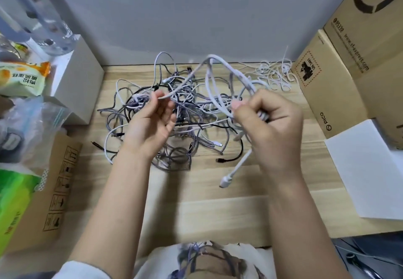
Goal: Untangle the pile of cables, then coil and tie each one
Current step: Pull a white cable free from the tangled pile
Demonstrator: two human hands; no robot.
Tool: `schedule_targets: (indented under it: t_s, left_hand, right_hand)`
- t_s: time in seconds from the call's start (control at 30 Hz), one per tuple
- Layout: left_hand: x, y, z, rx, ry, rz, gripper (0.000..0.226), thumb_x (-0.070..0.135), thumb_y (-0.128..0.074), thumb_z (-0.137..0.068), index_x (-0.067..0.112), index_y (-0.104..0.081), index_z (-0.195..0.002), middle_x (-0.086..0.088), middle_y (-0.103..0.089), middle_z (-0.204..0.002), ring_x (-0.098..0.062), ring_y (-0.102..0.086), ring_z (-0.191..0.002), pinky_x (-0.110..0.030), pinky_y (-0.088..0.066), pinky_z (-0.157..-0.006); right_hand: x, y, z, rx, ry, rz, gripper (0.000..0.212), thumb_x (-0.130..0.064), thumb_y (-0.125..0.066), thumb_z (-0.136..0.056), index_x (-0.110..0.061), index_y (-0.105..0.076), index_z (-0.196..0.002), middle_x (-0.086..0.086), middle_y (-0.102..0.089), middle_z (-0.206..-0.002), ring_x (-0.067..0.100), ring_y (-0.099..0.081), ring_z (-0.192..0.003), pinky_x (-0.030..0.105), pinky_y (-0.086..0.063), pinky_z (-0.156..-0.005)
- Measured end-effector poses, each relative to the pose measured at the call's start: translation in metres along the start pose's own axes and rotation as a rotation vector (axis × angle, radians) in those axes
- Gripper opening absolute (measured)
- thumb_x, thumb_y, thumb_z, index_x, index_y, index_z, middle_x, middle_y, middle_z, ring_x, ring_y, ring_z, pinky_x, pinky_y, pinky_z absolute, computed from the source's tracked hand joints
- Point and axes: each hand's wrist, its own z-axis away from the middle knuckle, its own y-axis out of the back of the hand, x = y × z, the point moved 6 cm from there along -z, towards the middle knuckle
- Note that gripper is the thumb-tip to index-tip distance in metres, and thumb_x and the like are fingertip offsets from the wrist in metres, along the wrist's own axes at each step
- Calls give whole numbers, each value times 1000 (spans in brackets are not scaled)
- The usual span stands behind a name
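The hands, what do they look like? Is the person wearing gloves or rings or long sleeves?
No gloves or rings show. The left hand and the right hand are bare, and both forearms are bare too. A bit of white sleeve peeks in near the left elbow. The person's white shirt has a printed picture on it.

You are working over a light wooden table (pixel 218 209) set against a grey wall, and a tangled pile of cables (pixel 174 121) in grey, white and black lies on its middle. At the far right of the pile a heap of white ties (pixel 272 75) rests on the wood, just beside a cardboard box (pixel 340 78). A white sheet (pixel 366 169) lies at your right edge, and a white box (pixel 80 82) and a flat cardboard piece (pixel 52 191) sit on your left.
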Motion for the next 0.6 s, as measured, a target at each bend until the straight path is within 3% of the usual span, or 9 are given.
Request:
schedule_targets:
  t_s: [0.07, 0.13, 0.23, 0.3, 0.37, 0.47, 0.53, 0.6]
  left_hand:
    - [3, -24, 13, -160, -71, -150, 15, 38, -69, -71, 24, -74, -65, 12, -68, -74, -1, -63, -69, -15, -50, -64]
    - [1, -40, 24, -270, -113, -290, 30, 47, -81, -53, 24, -75, -70, 11, -69, -75, -1, -62, -68, -15, -48, -68]
    - [-6, -55, 35, -302, -148, -358, 28, 42, -78, -51, 21, -77, -70, 6, -70, -69, -1, -63, -63, -14, -49, -64]
    - [-5, -59, 38, -273, -182, -382, 19, 33, -72, -55, 20, -77, -68, 5, -70, -67, 0, -64, -65, -12, -48, -63]
    - [-5, -62, 40, -268, -225, -436, 5, 18, -77, -63, 21, -77, -67, 8, -70, -67, 1, -63, -67, -11, -46, -65]
    - [-5, -63, 42, -255, -264, -496, 16, 16, -67, -75, 23, -77, -64, 12, -71, -73, 3, -63, -75, -11, -46, -69]
    - [-6, -66, 44, -264, -270, -496, 17, 18, -63, -72, 24, -77, -64, 14, -70, -73, 4, -63, -76, -11, -46, -70]
    - [-11, -68, 44, -272, -238, -488, 8, 20, -71, -70, 25, -77, -66, 13, -69, -71, -1, -63, -75, -14, -47, -71]
  right_hand:
    - [17, -6, -3, 10, -62, 127, 28, -15, -66, -72, -18, -45, -54, -3, -42, -48, 10, -39, -51, 27, -39, -53]
    - [30, -14, -3, -23, -104, 223, 15, -22, -67, -67, -30, -54, -66, -15, -50, -57, 14, -48, -56, 36, -47, -60]
    - [37, -27, 1, -106, -115, 295, 36, -24, -66, -66, -35, -64, -101, -19, -62, -83, 11, -59, -77, 36, -51, -77]
    - [41, -33, 3, -165, -132, 323, 38, -26, -63, -69, -29, -67, -107, -20, -63, -82, 5, -59, -77, 31, -50, -76]
    - [48, -36, 4, -220, -180, 367, 38, -30, -59, -70, -27, -69, -106, -23, -59, -70, 1, -54, -69, 26, -45, -70]
    - [54, -39, 6, -293, -264, 299, 39, -38, -58, -69, -24, -72, -102, -18, -53, -59, 1, -46, -62, 27, -39, -64]
    - [51, -42, 7, -307, -255, 234, 26, -34, -60, -69, -18, -72, -85, -7, -55, -58, 5, -45, -60, 31, -39, -62]
    - [48, -41, 9, -268, -245, 194, 18, -30, -61, -69, -14, -61, -63, -4, -49, -53, 7, -41, -56, 31, -35, -57]
